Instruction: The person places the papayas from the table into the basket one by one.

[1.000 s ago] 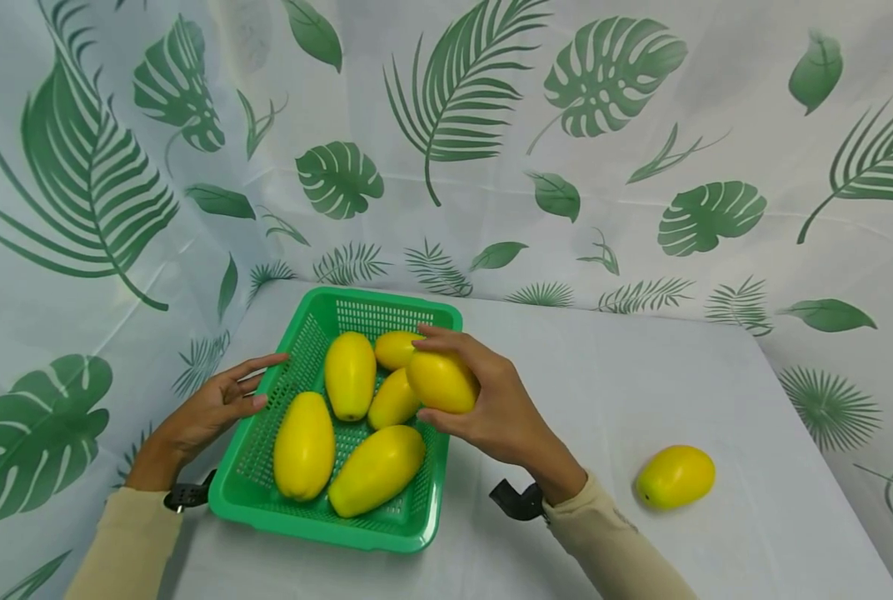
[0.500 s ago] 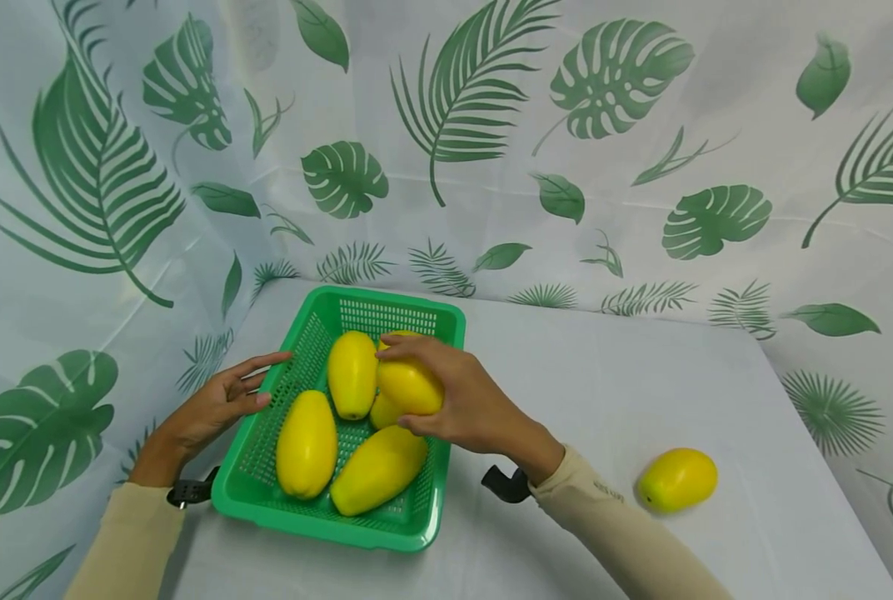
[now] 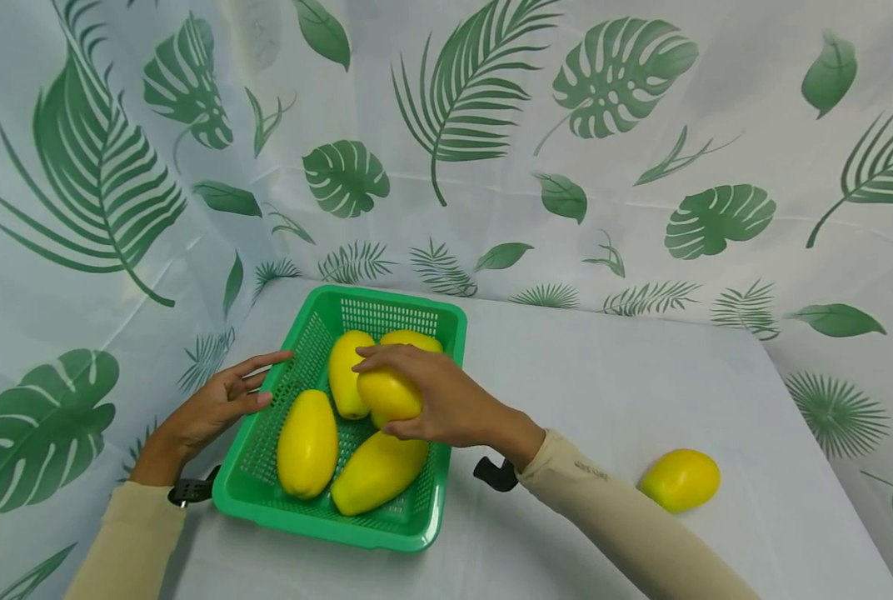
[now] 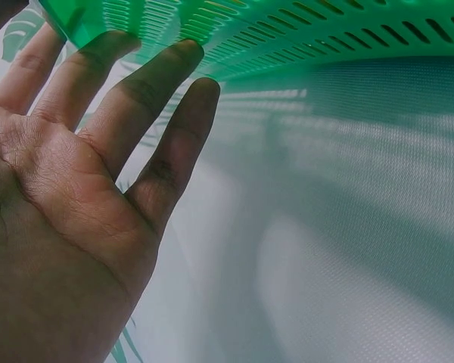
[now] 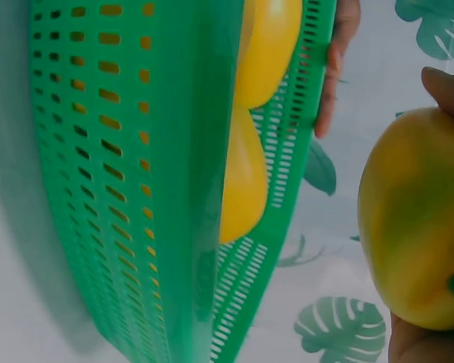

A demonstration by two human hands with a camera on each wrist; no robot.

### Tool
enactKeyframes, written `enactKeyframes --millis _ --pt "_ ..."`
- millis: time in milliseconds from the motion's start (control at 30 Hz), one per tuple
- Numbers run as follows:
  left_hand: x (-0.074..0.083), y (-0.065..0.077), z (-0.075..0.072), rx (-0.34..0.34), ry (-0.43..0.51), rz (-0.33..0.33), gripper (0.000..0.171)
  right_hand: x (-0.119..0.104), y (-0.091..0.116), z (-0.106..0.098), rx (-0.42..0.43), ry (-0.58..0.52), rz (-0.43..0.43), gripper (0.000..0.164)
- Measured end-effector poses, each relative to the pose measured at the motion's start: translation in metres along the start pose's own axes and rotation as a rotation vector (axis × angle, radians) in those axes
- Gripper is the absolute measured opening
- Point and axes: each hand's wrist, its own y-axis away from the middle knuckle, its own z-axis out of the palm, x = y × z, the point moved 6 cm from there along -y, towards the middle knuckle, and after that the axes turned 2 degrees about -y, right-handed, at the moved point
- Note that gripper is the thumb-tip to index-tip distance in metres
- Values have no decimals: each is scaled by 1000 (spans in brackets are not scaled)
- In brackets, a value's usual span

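My right hand (image 3: 450, 400) grips a yellow papaya (image 3: 390, 395) with thumb and fingers round it, above the green plastic basket (image 3: 322, 532). In the right wrist view that papaya (image 5: 412, 219) shows a greenish patch and a dark stem spot, beside the basket wall (image 5: 193, 189). Several more papayas lie in the basket, among them one at the near left (image 3: 307, 444) and one at the near right (image 3: 382, 473); the held one partly hides another. At the basket's left side, my left hand (image 3: 217, 408) has its fingers extended, fingertips against the slotted outer wall (image 4: 287, 30).
One further papaya (image 3: 682, 479) lies on the white tabletop (image 3: 566, 400) at the right, partly behind my right sleeve (image 3: 604, 500). A leaf-printed white cloth (image 3: 491, 200) hangs behind the table and along its left side.
My right hand has carried the papaya leftward and a little down, from the basket's right side to over its middle. My left hand stays at the basket's left side.
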Motion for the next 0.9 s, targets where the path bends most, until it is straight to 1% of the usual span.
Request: enactKeyframes --millis 67,267,367,633,900 --pt "-1 0 0 2 -2 -2 60 4 -3 3 -11 -24 4 70" --pt "-1 0 -1 -1 -9 2 60 17 -12 13 -64 -155 43 70" --pt "-2 0 -1 0 -17 2 60 21 -15 18 -87 -204 59 70" --pt "-3 -2 -1 5 -10 -14 60 26 -24 28 -124 -243 36 70" --pt "-3 -2 -2 5 1 -1 60 31 -29 39 -164 -269 44 70"
